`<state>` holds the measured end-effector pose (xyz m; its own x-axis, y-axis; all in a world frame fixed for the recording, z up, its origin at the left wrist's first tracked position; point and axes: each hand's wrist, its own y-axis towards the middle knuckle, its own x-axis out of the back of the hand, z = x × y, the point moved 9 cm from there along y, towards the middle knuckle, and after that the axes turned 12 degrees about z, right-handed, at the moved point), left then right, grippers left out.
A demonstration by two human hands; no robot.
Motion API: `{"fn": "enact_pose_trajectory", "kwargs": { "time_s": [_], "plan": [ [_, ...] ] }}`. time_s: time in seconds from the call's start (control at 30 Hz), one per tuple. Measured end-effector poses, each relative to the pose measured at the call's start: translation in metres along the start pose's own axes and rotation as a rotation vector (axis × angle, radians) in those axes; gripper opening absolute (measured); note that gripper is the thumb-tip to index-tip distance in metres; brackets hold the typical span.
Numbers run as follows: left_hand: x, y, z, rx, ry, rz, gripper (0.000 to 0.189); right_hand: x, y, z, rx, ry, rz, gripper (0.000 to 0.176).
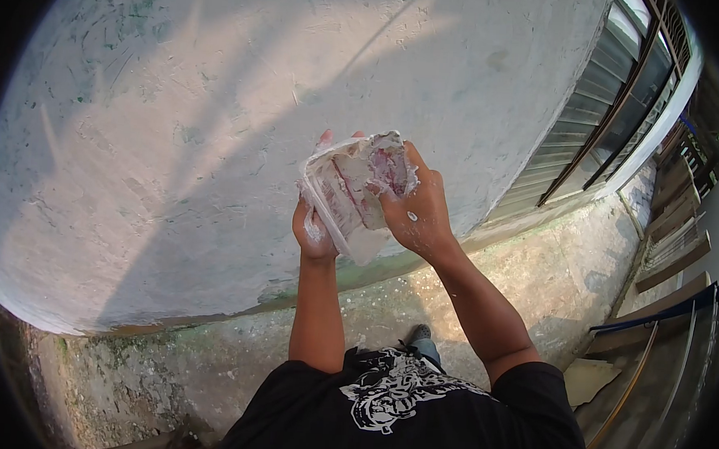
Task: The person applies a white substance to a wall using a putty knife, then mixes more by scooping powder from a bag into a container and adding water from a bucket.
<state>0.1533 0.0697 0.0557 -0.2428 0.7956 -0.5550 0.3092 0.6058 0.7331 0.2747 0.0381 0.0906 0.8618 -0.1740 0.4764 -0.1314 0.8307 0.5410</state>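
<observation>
Holding crumpled, white-smeared plastic (341,195)

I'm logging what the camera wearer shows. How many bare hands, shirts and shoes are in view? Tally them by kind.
Bare hands: 2 (left hand, right hand)
Black shirt: 1
Shoe: 1
Total: 4

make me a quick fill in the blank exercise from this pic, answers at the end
1. The left hand and right hand both touch the smeared plastic, whose paste is coloured ____.
2. The shirt with the pale print is coloured ____.
3. The slatted window is on the ____ side of the picture.

Missing words: white; black; right.
</observation>
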Motion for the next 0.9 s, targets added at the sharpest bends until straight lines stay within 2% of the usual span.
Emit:
{"fn": "enact_pose_trajectory", "kwargs": {
  "time_s": [0.07, 0.2, 0.27, 0.4, 0.47, 0.5, 0.57, 0.67, 0.8, 0.87, 0.9],
  "plan": [
    [0.003, 0.0, 0.0, -0.005, -0.011, -0.021, 0.072, -0.005, 0.002, 0.009, 0.054, 0.023, 0.069, 0.055],
    [0.009, -0.004, 0.0, 0.023, 0.031, -0.025, 0.071, -0.01, 0.005, 0.001, 0.038, -0.04, 0.059, 0.052],
    [0.013, -0.003, 0.002, 0.03, 0.047, -0.031, 0.071, -0.013, 0.005, 0.01, 0.029, 0.042, 0.126, 0.047],
    [0.011, 0.001, -0.008, -0.031, -0.029, 0.02, 0.067, -0.003, 0.007, 0.02, -0.015, 0.12, 0.126, 0.041],
    [0.011, 0.002, -0.018, -0.088, -0.076, 0.062, 0.07, 0.01, 0.005, 0.011, -0.129, 0.157, 0.006, 0.039],
    [0.008, 0.005, -0.019, -0.091, -0.074, 0.066, 0.07, 0.011, 0.006, 0.01, -0.124, 0.155, 0.007, 0.039],
    [0.003, 0.008, -0.018, -0.03, 0.121, -0.011, 0.081, 0.01, 0.006, 0.005, -0.122, 0.101, 0.001, 0.037],
    [-0.006, 0.009, -0.011, 0.011, 0.149, -0.022, 0.086, 0.007, 0.005, 0.002, -0.155, 0.063, -0.018, 0.037],
    [-0.006, 0.008, -0.004, 0.01, 0.157, 0.002, 0.081, 0.01, 0.007, 0.014, -0.001, 0.132, -0.026, 0.036],
    [-0.008, 0.007, 0.001, 0.016, 0.126, 0.006, 0.076, 0.004, 0.008, 0.0, -0.15, 0.112, 0.075, 0.041],
    [-0.002, 0.005, 0.006, 0.02, 0.124, 0.009, 0.076, 0.002, 0.007, -0.001, -0.152, 0.111, 0.071, 0.041]
  ]
}}
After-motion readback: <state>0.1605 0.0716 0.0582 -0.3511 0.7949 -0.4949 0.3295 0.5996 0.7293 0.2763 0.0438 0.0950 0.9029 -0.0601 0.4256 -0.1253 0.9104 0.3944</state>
